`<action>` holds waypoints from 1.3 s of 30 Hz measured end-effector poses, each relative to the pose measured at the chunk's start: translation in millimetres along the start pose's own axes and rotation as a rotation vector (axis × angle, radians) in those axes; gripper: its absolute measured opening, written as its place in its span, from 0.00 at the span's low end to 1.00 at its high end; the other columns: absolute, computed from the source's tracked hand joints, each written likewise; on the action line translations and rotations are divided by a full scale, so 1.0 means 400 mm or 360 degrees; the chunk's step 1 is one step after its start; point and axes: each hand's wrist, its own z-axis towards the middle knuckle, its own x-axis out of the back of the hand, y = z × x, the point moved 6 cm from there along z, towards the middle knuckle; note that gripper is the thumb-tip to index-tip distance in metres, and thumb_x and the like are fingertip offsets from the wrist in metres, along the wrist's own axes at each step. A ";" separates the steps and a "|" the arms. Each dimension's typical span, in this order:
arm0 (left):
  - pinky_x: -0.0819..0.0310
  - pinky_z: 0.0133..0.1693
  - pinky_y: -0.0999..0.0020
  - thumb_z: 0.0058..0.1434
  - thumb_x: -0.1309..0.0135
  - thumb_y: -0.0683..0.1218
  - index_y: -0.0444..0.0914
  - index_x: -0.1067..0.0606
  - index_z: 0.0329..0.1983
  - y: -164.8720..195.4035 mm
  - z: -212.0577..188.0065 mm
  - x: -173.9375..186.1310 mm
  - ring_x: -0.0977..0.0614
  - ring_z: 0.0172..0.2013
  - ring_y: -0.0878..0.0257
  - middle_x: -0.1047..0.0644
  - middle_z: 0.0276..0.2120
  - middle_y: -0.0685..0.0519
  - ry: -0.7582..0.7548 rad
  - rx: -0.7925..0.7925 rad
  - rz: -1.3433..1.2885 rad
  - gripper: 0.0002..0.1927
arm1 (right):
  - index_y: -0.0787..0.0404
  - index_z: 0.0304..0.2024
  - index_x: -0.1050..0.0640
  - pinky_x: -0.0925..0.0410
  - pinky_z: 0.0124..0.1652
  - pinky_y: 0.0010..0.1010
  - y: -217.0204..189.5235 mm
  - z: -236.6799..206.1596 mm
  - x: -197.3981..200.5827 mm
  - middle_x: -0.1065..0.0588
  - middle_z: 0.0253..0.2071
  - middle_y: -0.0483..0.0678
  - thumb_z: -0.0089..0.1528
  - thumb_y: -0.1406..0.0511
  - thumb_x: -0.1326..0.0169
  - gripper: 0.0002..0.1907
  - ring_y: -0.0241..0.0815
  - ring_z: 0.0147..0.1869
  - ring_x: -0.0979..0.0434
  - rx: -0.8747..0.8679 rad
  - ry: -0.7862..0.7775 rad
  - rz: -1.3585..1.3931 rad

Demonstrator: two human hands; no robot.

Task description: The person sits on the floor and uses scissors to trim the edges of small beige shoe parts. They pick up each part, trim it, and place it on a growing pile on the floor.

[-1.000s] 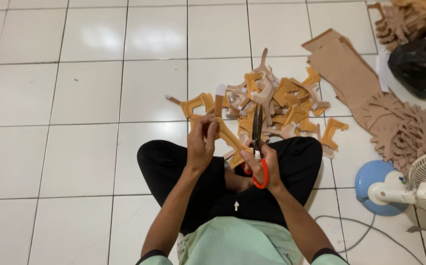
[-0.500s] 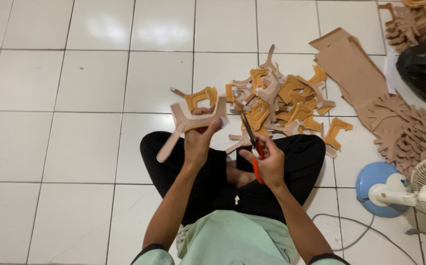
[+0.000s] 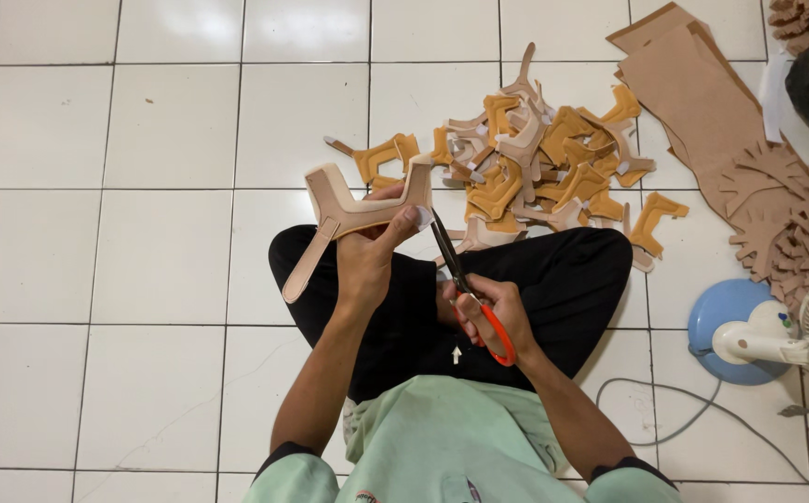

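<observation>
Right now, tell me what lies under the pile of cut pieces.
White floor tiles show around the pile of tan and beige cut pieces. Its near edge rests against the black trousers. Anything buried beneath is covered.

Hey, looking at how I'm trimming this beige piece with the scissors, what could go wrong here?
1. The scissors blades meet the beige piece right beside the left hand thumb, so a slip might nick it.
2. The piece is held in the air, unsupported, so it may flex and the cut wander.
3. The right hand works over the lap, so dropped scissors could hit a leg.
</observation>
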 end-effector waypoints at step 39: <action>0.20 0.39 0.68 0.61 0.54 0.36 0.24 0.30 0.56 -0.027 0.026 -0.006 0.17 0.38 0.60 0.22 0.42 0.41 -0.0188 0.0428 0.0000 0.20 | 0.66 0.43 0.25 0.39 0.23 0.17 -0.029 0.009 0.042 0.34 0.25 0.38 0.67 0.40 0.49 0.34 0.24 0.24 0.34 0.0244 -0.0048 -0.0124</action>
